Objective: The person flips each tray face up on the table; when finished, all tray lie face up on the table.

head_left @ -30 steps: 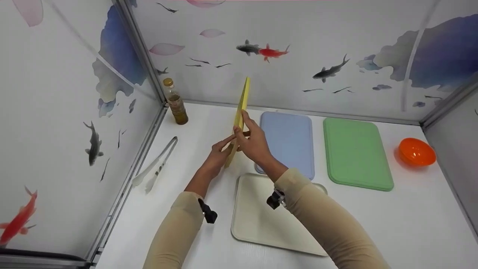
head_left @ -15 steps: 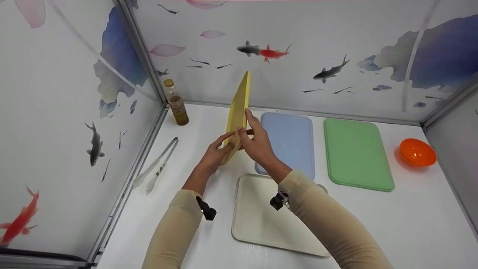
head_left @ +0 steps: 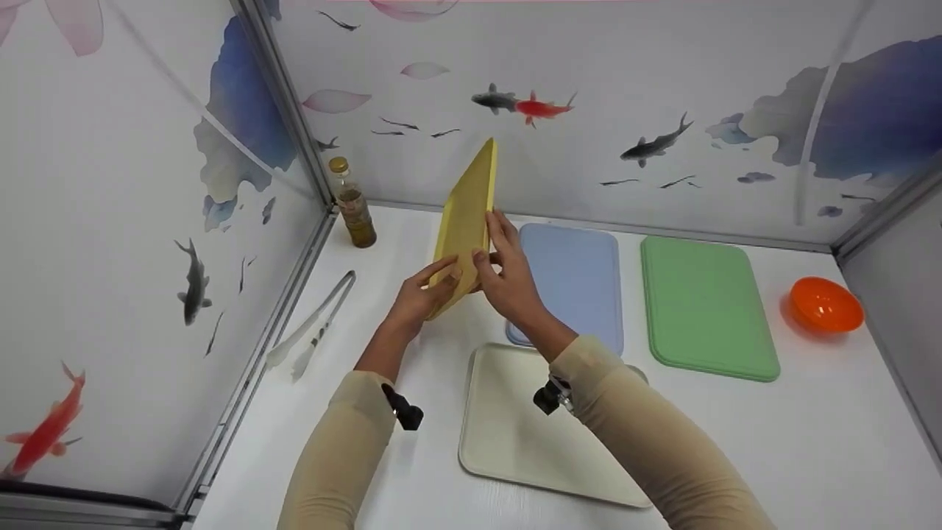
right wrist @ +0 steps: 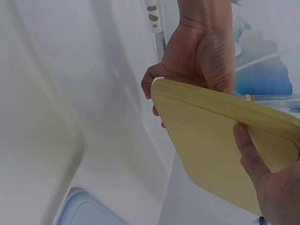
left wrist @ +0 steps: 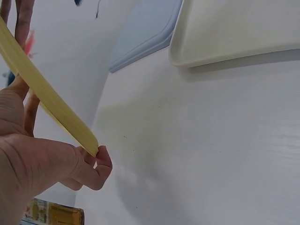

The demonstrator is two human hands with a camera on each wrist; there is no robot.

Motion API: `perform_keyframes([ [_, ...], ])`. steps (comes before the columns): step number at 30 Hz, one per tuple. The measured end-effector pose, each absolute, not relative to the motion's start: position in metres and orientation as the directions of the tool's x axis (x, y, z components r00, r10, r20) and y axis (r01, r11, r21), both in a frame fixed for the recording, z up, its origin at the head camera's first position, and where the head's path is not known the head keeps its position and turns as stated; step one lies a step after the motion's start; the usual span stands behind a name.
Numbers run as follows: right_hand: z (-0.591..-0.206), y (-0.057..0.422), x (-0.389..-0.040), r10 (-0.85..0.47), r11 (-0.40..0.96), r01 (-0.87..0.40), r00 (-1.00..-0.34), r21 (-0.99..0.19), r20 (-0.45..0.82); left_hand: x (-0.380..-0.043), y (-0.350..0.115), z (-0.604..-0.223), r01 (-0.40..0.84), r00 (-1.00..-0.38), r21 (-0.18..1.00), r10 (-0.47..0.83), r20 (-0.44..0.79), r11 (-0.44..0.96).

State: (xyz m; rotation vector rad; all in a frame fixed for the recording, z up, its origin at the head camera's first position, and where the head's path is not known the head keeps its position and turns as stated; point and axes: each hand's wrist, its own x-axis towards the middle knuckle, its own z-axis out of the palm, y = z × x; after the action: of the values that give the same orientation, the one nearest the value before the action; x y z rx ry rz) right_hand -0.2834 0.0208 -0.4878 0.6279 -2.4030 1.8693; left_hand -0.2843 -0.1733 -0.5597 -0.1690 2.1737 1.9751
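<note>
A yellow rectangular tray (head_left: pixel 471 195) is held up on edge between both hands, tilted, above the table. The left hand (head_left: pixel 418 298) grips its lower near end, thumb on the face turned left. The right hand (head_left: pixel 509 278) pinches the right edge, with the index finger stretched along it. In the right wrist view, the flat yellow tray (right wrist: pixel 201 136) shows a stepped border, and the left hand (right wrist: pixel 197 61) is around its corner. The left wrist view shows the yellow tray (left wrist: pixel 51 96) nearly edge-on, with the left hand (left wrist: pixel 47 159) curled at its lower end.
A beige tray (head_left: pixel 537 434) lies in front, with a blue tray-like board (head_left: pixel 570 272) and a green one (head_left: pixel 706 305) behind it. An orange bowl (head_left: pixel 826 304) is at the right, metal tongs (head_left: pixel 320 316) and an oil bottle (head_left: pixel 355 210) at the left. Walls enclose the table.
The yellow tray has turned from nearly edge-on to show more of its left-hand face. The left hand has shifted slightly left with it; both hands keep hold.
</note>
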Motion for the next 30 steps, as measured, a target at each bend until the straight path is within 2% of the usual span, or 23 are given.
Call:
perform_keyframes([
  [8, -0.487, 0.019, -0.284, -0.297, 0.348, -0.36, -0.918, -0.866, 0.263, -0.285, -0.18, -0.558, -0.247, -0.969, 0.948, -0.037, -0.245, 0.2],
  [16, -0.486, 0.022, -0.282, -0.375, 0.594, -0.375, -0.912, -0.712, 0.168, -0.282, -0.186, -0.556, -0.222, -0.973, 0.917, -0.136, -0.187, 0.332],
  [22, -0.494, 0.024, -0.281, -0.368, 0.748, -0.369, -0.922, -0.552, 0.119, -0.28, -0.187, -0.556, -0.255, -0.96, 0.877, -0.212, -0.181, 0.408],
  [25, -0.499, 0.024, -0.282, -0.351, 0.78, -0.351, -0.931, -0.518, 0.103, -0.279, -0.187, -0.557, -0.266, -0.956, 0.849, -0.238, -0.171, 0.456],
  [30, -0.508, 0.022, -0.283, -0.323, 0.771, -0.312, -0.943, -0.555, 0.082, -0.28, -0.189, -0.558, -0.225, -0.962, 0.798, -0.256, -0.092, 0.559],
])
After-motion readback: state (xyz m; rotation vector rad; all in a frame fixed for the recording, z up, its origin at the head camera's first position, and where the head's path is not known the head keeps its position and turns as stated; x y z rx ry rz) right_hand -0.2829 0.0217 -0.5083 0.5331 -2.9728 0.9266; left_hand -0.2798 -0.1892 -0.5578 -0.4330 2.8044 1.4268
